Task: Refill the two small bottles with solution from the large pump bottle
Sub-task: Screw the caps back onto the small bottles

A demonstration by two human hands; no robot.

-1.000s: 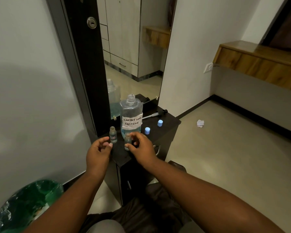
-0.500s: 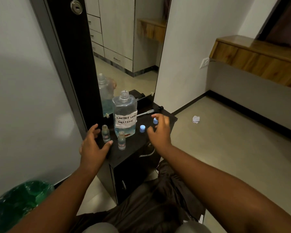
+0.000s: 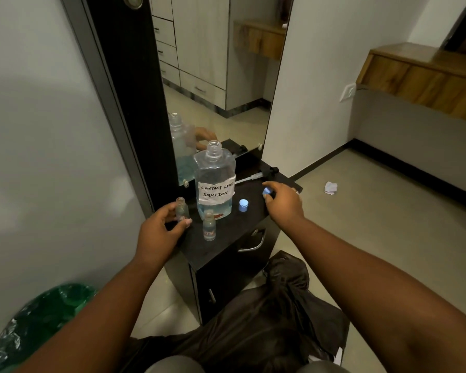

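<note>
Large uncapped bottle (image 3: 214, 181) labelled "CONTACT LENS SOLUTION", part full of blue liquid, stands between both hands. Left hand (image 3: 160, 232) cups one small bottle (image 3: 181, 208); right hand (image 3: 284, 204) pinches a blue cap (image 3: 266, 191).

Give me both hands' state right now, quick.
Left hand: closed around the small bottle standing on the cabinet top.
Right hand: fingertips pinching a blue cap.
</note>
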